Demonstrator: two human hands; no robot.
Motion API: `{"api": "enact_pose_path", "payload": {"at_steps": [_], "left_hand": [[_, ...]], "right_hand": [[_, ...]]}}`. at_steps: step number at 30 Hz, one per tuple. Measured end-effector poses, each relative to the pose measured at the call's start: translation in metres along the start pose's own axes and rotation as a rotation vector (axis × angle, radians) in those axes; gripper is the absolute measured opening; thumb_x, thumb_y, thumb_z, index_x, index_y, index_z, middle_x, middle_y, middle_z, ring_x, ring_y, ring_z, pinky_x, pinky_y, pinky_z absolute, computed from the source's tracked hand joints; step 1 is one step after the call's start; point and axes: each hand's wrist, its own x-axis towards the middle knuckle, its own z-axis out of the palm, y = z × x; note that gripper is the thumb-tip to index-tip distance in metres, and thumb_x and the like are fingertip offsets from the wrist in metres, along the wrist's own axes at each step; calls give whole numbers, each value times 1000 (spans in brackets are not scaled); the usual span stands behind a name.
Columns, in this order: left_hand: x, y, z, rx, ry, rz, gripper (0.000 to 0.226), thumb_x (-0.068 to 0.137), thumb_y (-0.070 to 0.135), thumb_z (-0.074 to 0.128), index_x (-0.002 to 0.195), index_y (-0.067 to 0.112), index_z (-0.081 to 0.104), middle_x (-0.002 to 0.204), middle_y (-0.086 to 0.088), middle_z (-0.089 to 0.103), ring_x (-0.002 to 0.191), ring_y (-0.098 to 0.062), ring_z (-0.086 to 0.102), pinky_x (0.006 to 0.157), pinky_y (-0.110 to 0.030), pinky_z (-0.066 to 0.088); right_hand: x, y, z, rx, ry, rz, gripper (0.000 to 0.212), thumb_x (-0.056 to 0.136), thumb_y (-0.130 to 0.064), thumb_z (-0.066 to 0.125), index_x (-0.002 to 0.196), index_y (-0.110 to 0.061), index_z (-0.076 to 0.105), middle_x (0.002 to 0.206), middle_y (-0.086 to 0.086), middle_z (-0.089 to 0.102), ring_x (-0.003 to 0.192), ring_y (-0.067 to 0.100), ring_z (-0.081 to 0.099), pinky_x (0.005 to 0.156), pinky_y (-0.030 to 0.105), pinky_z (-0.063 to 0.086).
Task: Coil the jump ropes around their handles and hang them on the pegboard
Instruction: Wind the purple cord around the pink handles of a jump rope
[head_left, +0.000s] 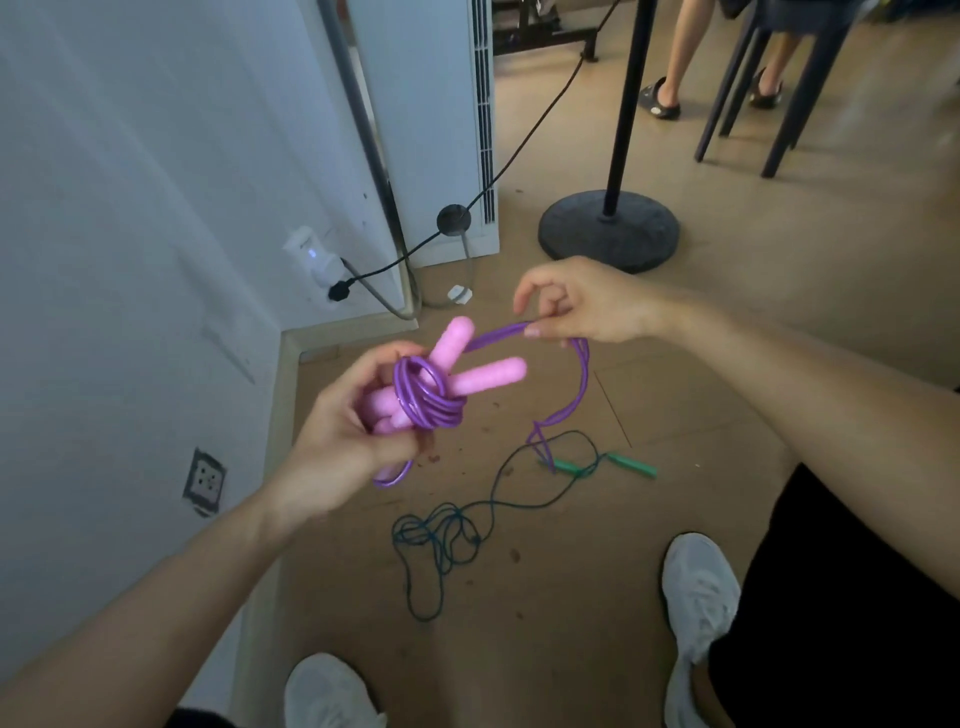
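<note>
gripping the pink handles (457, 364) together, the left hand (348, 431) anchors the coil while the right hand (576, 304) pinches the purple rope (579, 384) taut; the green rope (602, 465) lies on the floor (571, 597).

**Plain indoor room, home or small studio: which one cannot be told**

- White painted wall (130, 156), scuffed, with a pale baseboard (275, 415) along its foot.
- Recessed wall socket (205, 480) low down; a white plug adapter (311, 257) higher up, with a black cable (524, 135) leading off it.
- White floor-standing air conditioner (441, 104) in the corner.
- Tan floor (779, 312) with thin seams and dark spots.
- Black pole on a round weighted base (608, 228).
- Dark chair legs (779, 104); a seated person's bare legs (670, 52) in black sandals.
</note>
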Motion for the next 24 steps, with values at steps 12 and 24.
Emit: {"api": "enact_pose_path", "payload": {"at_steps": [12,24], "left_hand": [[17,0,-24,-520,348,-263,50,80,-16,59,123,11,58,93,-4,68,60,-10,59,56,-20,52],[29,-1,-53,-422,550,-330,51,78,-8,69,127,-3,59,95,-7,68,60,-11,59,59,-22,48]], "right_hand": [[4,10,30,106,-97,127,11,95,-9,63,91,-18,57,71,0,70,67,19,72,73,38,58],[-15,-18,87,140,-108,164,23,103,-33,47,95,-22,66,72,-4,52,52,15,44,46,30,43]]}}
